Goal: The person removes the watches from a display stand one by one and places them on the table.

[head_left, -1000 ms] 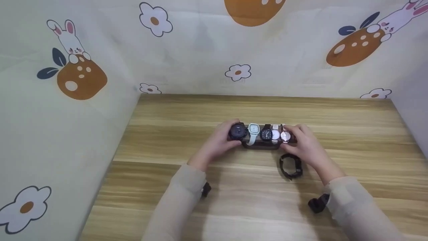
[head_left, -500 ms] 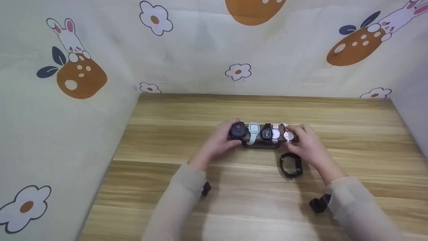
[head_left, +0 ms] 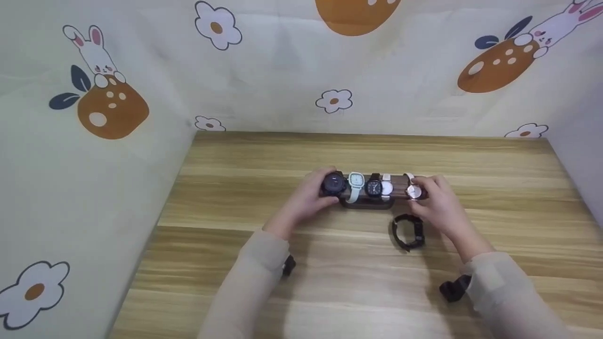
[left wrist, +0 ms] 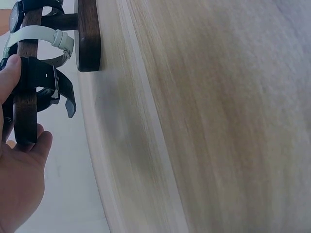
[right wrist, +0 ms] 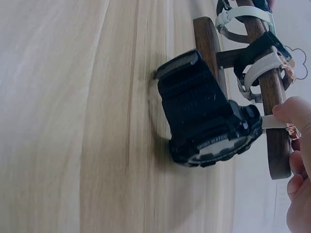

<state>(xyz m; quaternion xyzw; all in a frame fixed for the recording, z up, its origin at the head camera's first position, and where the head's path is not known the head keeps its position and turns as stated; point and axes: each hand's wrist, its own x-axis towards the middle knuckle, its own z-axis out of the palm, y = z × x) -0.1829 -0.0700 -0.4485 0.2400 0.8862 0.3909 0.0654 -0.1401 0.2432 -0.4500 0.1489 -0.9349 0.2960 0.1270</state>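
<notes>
- The dark wooden watch stand (head_left: 372, 203) sits upright mid-table, its horizontal bar carrying five watches.
- The rose-gold watch (head_left: 414, 191) with a pale strap hangs at the bar's right end, apart from the others and pinched by the right hand (head_left: 435, 207).
- The black watch (head_left: 333, 184) at the left end is gripped by the left hand (head_left: 308, 200).

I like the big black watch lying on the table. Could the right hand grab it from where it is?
Probably yes. The big black watch lies in the open on the wooden table, just below the right hand. But that hand already pinches the rose-gold watch.
</notes>
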